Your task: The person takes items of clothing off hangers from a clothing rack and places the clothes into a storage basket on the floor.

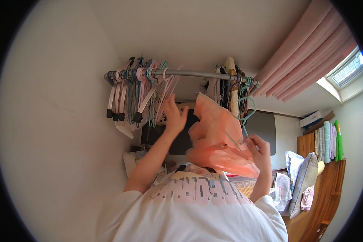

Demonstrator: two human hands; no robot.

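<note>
Pinching the green hanger (244, 127), the right grip (259, 148) sits right of the frame's centre. The coral garment (215, 131) spreads across the middle, just left of that grip, with part of the hanger showing against it. Left of the garment, the left grip (175, 117) is raised and spread beside the hangers (140, 92); whether it touches any, I cannot tell. The rail (189, 73) crosses the upper middle, with clothes (220, 88) near its right end.
</note>
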